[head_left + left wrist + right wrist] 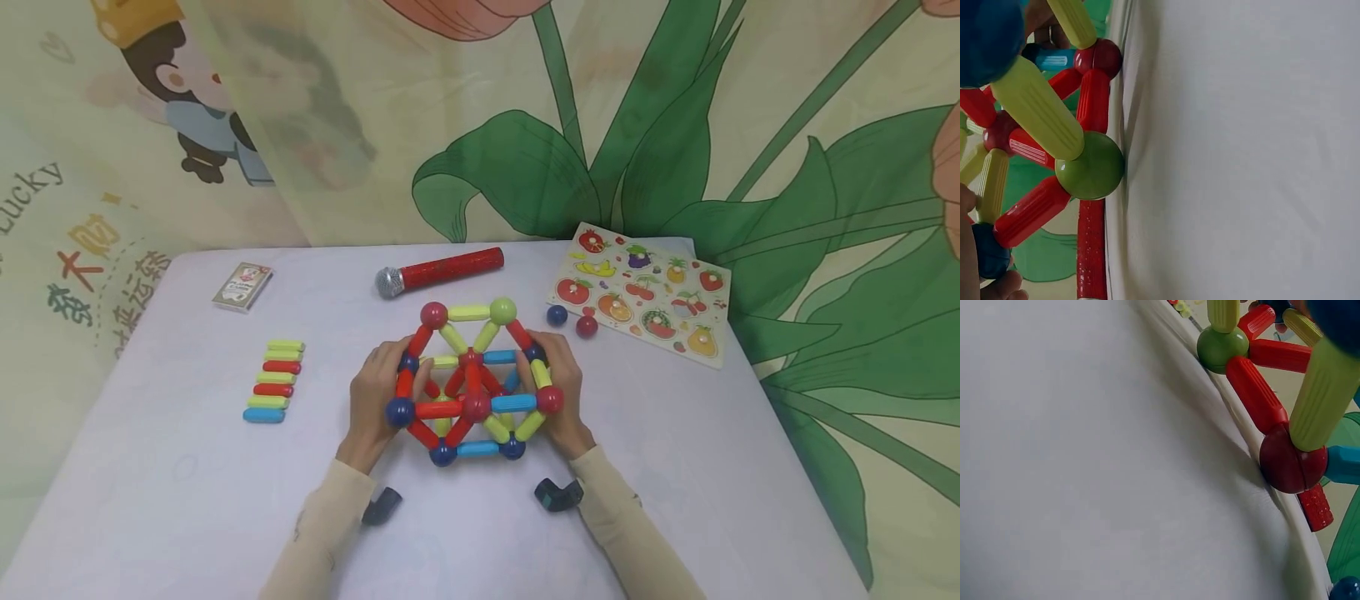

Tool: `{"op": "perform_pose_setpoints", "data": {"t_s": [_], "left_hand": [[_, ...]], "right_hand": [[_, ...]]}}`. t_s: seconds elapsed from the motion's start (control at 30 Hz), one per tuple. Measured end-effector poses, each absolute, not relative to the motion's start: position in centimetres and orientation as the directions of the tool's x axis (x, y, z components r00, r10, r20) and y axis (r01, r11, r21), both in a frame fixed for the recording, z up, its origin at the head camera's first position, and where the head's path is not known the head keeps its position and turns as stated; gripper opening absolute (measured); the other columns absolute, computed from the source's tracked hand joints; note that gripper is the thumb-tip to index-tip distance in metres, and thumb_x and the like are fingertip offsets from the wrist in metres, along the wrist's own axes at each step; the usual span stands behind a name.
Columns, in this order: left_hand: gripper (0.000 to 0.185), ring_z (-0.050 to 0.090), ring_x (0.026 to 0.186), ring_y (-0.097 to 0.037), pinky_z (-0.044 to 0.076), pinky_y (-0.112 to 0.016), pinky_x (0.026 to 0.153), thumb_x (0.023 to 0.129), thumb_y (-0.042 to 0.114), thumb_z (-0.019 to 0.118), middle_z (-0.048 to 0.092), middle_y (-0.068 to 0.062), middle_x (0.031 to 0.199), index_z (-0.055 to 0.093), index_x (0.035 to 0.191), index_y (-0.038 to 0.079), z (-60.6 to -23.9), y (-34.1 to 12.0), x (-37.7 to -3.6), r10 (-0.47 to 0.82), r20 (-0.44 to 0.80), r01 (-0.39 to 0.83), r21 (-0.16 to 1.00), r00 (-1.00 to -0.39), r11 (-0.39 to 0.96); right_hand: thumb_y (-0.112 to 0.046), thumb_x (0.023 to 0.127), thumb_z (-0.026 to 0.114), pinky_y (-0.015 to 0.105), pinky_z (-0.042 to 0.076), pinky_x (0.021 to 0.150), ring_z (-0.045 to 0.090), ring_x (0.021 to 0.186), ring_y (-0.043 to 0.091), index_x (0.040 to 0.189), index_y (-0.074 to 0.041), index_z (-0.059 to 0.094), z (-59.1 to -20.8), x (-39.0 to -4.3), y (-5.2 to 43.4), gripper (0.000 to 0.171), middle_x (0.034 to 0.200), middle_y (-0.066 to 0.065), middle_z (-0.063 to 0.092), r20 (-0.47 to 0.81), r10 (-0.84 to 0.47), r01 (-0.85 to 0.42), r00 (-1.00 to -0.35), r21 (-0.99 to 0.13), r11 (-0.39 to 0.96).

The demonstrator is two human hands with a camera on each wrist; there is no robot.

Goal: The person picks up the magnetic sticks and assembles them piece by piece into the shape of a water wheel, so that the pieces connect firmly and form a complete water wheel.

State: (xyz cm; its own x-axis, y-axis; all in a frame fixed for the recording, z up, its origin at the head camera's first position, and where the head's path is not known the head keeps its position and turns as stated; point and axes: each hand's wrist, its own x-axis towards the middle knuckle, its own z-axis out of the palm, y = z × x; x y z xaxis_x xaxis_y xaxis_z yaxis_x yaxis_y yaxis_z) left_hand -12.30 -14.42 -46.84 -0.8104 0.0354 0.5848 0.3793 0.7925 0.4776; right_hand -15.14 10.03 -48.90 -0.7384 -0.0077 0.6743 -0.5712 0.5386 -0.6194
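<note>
A magnetic ball-and-stick frame (pixel 476 407) of red, blue and yellow-green rods with coloured balls is held between both hands over the middle of the table. My left hand (pixel 372 396) grips its left side, fingers around a dark blue ball (pixel 991 251) in the left wrist view. On the opposite side my right hand (pixel 564 392) holds the frame near another dark blue ball (pixel 535 352). A green ball (pixel 1090 165) and several red rods show close up in the left wrist view. Part of each hand is hidden behind the rods.
Several loose rods (pixel 274 378) lie in a column at the left, with a card box (pixel 243 287) behind them. A red microphone (pixel 450 269) lies at the back. To the right are a fruit puzzle board (pixel 637 287), a loose blue ball (pixel 557 315) and a loose red ball (pixel 587 326).
</note>
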Motion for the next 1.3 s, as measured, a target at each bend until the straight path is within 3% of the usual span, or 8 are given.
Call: {"op": "perform_pose_setpoints", "data": {"t_s": [0.23, 0.6, 0.8, 0.93, 1.03, 1.13, 1.3], "left_hand": [[0.055, 0.062, 0.079, -0.022, 0.059, -0.036, 0.071, 0.077, 0.025, 0.08, 0.065, -0.01, 0.092, 0.056, 0.121, 0.001, -46.7, -14.8, -11.0, 0.155, 0.56, 0.432, 0.405, -0.814, 0.805], [0.062, 0.065, 0.084, -0.016, 0.058, -0.033, 0.076, 0.072, 0.023, 0.086, 0.065, -0.003, 0.098, 0.052, 0.122, 0.008, -47.0, -15.5, -10.4, 0.273, 0.534, 0.521, 0.392, -0.8, 0.758], [0.068, 0.064, 0.092, -0.018, 0.057, -0.035, 0.081, 0.072, 0.024, 0.085, 0.063, -0.005, 0.105, 0.049, 0.128, 0.009, -46.9, -16.0, -10.2, 0.304, 0.489, 0.512, 0.377, -0.818, 0.772], [0.077, 0.06, 0.106, -0.024, 0.054, -0.041, 0.088, 0.072, 0.024, 0.085, 0.06, -0.009, 0.118, 0.045, 0.135, 0.008, -46.6, -18.1, -9.5, 0.3, 0.403, 0.453, 0.364, -0.864, 0.814], [0.073, 0.055, 0.112, -0.029, 0.051, -0.049, 0.09, 0.072, 0.02, 0.084, 0.057, -0.012, 0.124, 0.047, 0.133, 0.006, -46.2, -21.4, -8.3, 0.219, 0.358, 0.358, 0.389, -0.908, 0.849], [0.058, 0.051, 0.11, -0.034, 0.048, -0.056, 0.087, 0.075, 0.013, 0.079, 0.055, -0.017, 0.121, 0.052, 0.125, 0.003, -45.9, -25.5, -7.0, 0.091, 0.322, 0.23, 0.428, -0.942, 0.874], [0.039, 0.046, 0.104, -0.042, 0.043, -0.062, 0.084, 0.077, 0.004, 0.071, 0.053, -0.024, 0.113, 0.058, 0.113, 0.0, -46.4, -30.2, -5.4, -0.011, 0.199, 0.074, 0.411, -0.98, 0.908]], "right_hand": [[-0.01, 0.081, 0.072, 0.012, 0.044, 0.093, 0.06, 0.094, 0.023, 0.121, 0.001, 0.055, -48.7, -13.8, 11.0, 0.044, 0.104, 0.012, 0.058, 0.679, -0.128, -0.636, -0.722, -0.58, 0.51], [0.0, 0.068, 0.082, 0.016, 0.042, 0.098, 0.061, 0.101, 0.023, 0.124, 0.0, 0.052, -49.3, -12.6, 11.8, 0.064, 0.109, 0.011, 0.057, 0.665, -0.227, -0.677, -0.712, -0.564, 0.473], [-0.005, 0.072, 0.082, 0.027, 0.046, 0.098, 0.06, 0.107, 0.023, 0.131, -0.002, 0.047, -49.2, -12.3, 12.0, 0.068, 0.113, 0.011, 0.056, 0.597, -0.243, -0.63, -0.764, -0.609, 0.482], [-0.015, 0.075, 0.082, 0.037, 0.052, 0.091, 0.061, 0.103, 0.021, 0.142, -0.007, 0.037, -49.1, -11.9, 13.2, 0.081, 0.117, 0.01, 0.057, 0.398, -0.272, -0.479, -0.876, -0.658, 0.581], [-0.018, 0.076, 0.082, 0.037, 0.055, 0.083, 0.06, 0.094, 0.016, 0.146, -0.014, 0.034, -49.5, -11.6, 15.0, 0.085, 0.116, 0.005, 0.059, 0.223, -0.256, -0.338, -0.941, -0.678, 0.652], [-0.016, 0.08, 0.078, 0.032, 0.055, 0.079, 0.06, 0.087, 0.012, 0.144, -0.016, 0.039, -50.0, -11.4, 16.8, 0.076, 0.111, 0.002, 0.062, 0.146, -0.198, -0.243, -0.969, -0.696, 0.676], [-0.017, 0.089, 0.068, 0.022, 0.053, 0.074, 0.06, 0.082, 0.01, 0.136, -0.014, 0.049, -50.4, -11.6, 18.5, 0.05, 0.103, 0.001, 0.065, 0.15, -0.121, -0.193, -0.981, -0.733, 0.653]]}}
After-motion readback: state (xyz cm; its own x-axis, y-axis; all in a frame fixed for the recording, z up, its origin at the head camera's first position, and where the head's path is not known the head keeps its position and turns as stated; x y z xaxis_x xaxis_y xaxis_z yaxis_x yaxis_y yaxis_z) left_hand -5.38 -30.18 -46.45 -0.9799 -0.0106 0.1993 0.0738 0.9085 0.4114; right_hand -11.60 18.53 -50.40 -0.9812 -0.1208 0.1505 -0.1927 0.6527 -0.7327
